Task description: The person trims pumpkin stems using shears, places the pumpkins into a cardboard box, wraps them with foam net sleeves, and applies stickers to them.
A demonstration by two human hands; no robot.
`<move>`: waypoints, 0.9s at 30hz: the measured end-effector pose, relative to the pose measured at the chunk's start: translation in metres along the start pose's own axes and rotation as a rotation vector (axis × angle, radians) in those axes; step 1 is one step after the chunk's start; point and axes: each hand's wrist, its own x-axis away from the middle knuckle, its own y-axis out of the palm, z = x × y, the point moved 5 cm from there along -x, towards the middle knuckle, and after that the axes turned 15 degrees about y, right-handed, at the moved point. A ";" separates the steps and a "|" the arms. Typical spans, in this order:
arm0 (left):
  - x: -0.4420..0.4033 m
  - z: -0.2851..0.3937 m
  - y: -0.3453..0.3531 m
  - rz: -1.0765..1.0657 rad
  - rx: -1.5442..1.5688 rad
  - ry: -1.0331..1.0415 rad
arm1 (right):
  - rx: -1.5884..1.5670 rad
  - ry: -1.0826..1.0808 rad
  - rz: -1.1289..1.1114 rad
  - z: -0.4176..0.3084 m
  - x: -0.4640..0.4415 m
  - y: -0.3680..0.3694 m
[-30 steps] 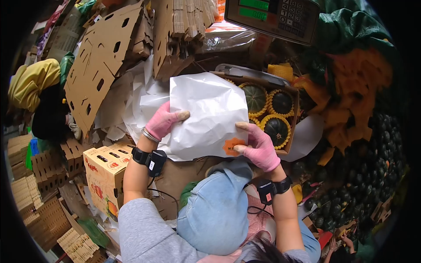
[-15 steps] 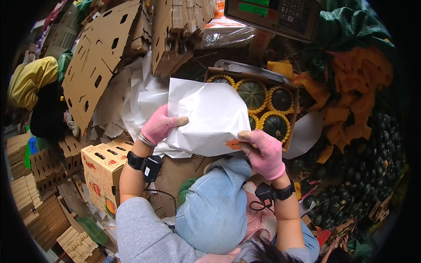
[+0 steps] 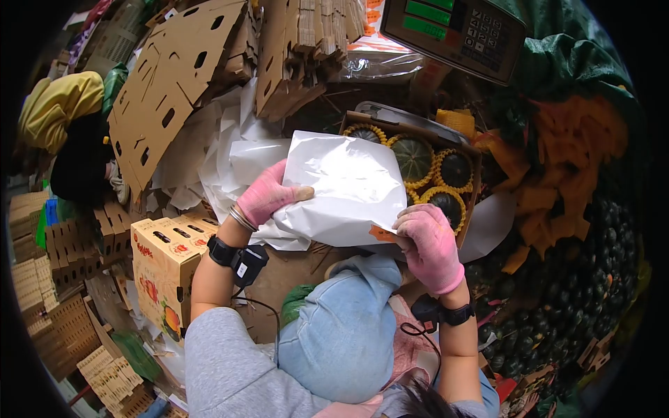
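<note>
Both hands wear pink gloves. A white paper sheet (image 3: 345,181) is stretched between them above the lap. My left hand (image 3: 268,195) pinches its left edge, thumb on top. My right hand (image 3: 431,247) is closed on the lower right corner, beside an orange label (image 3: 382,233). Just beyond the paper, an open cardboard box (image 3: 474,188) holds several dark green squashes (image 3: 411,157) in yellow foam nets. The paper hides the box's near left part.
A printed carton (image 3: 162,268) stands at left, with flat cardboard (image 3: 174,83) and loose white papers (image 3: 216,150) beyond it. A scale display (image 3: 453,31) is at the top. Many squashes (image 3: 550,313) lie at right. A person in yellow (image 3: 63,108) is at far left.
The paper's lower right corner has been bunched up and its near edge folded under. My right hand has turned and closed more. The whole view has shifted slightly.
</note>
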 end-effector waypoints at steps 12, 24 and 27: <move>0.006 0.009 0.006 -0.003 0.129 -0.087 | 0.228 -0.167 -0.047 -0.022 0.001 -0.005; 0.048 -0.025 -0.146 0.539 -1.259 -0.480 | -0.409 0.902 0.144 0.158 -0.050 -0.010; 0.028 0.002 -0.091 0.504 -1.840 0.173 | -0.382 0.896 0.147 0.169 -0.056 0.004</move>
